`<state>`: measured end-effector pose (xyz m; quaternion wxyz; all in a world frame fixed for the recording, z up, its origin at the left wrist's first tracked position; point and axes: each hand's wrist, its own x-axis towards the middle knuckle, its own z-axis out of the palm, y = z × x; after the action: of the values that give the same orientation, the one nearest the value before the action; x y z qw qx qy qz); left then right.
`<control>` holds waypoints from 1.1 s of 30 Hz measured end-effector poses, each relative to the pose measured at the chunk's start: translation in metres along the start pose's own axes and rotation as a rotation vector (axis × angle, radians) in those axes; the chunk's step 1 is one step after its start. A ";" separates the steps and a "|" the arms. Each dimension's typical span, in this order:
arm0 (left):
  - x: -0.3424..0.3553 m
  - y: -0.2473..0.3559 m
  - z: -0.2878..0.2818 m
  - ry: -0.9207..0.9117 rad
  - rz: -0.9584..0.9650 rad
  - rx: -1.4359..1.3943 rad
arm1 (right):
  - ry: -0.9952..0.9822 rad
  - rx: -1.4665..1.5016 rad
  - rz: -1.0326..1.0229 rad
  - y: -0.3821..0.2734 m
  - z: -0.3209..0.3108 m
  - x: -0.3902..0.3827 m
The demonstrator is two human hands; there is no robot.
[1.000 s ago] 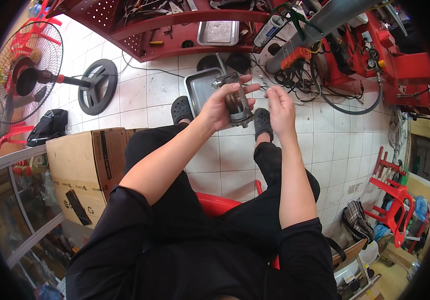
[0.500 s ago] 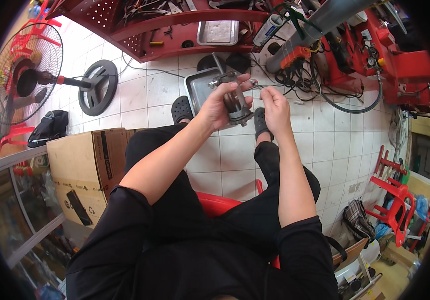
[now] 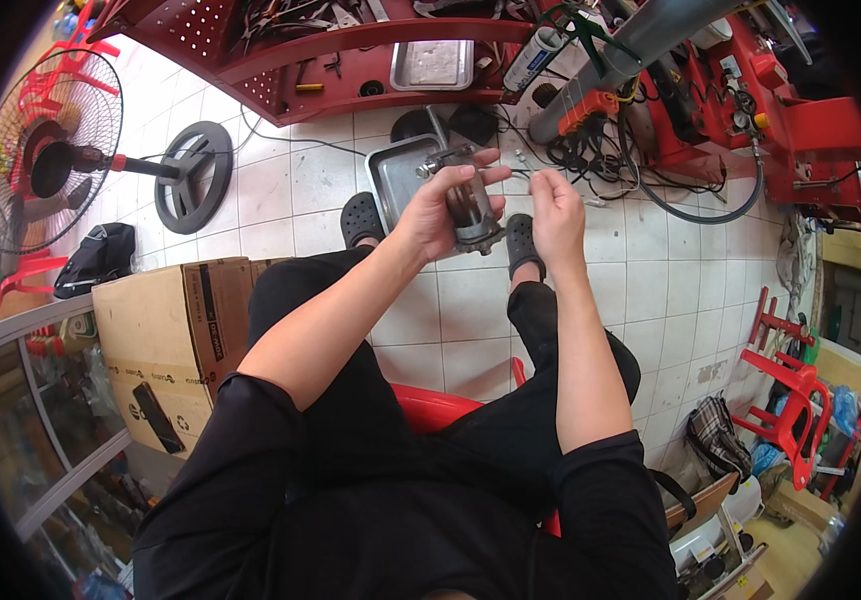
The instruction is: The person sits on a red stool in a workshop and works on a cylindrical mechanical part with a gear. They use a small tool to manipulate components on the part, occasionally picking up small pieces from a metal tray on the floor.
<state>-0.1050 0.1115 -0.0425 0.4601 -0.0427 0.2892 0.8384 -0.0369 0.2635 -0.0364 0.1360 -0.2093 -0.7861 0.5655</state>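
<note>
My left hand is wrapped round a grey metal cylinder with flanged ends and a rod sticking up from its far end. Its fingertips show on the cylinder's right side. Just to the right, my right hand is closed in a pinch on a thin metal piece, which points left toward the cylinder's far end; its exact kind is too small to tell. A metal tray lies on the floor beyond and left of the cylinder, partly hidden by my left hand.
A red tool cart with hand tools stands ahead, and a sealant gun leans at its right. Cables and red machinery fill the far right. A fan and cardboard box are left; red stools stand right.
My right hand has drawn slightly right and toward me, widening the gap from the cylinder. The left hand still holds the cylinder in nearly the same place.
</note>
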 end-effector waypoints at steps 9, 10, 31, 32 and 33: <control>0.003 -0.003 -0.003 0.004 0.032 -0.050 | -0.025 0.005 -0.043 0.001 0.002 -0.001; 0.002 -0.002 -0.004 0.005 0.025 -0.050 | 0.017 -0.018 -0.016 -0.002 0.001 -0.001; 0.000 -0.001 0.003 0.051 0.032 0.021 | -0.016 0.055 -0.106 0.002 -0.003 0.000; 0.001 -0.002 0.004 0.057 0.041 0.018 | -0.055 0.083 -0.122 0.002 -0.003 -0.001; 0.000 -0.002 0.005 0.063 0.050 0.016 | -0.058 0.066 -0.118 0.002 -0.001 -0.001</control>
<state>-0.1029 0.1151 -0.0394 0.4300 -0.0583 0.3112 0.8455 -0.0351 0.2648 -0.0380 0.1532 -0.1415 -0.7817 0.5877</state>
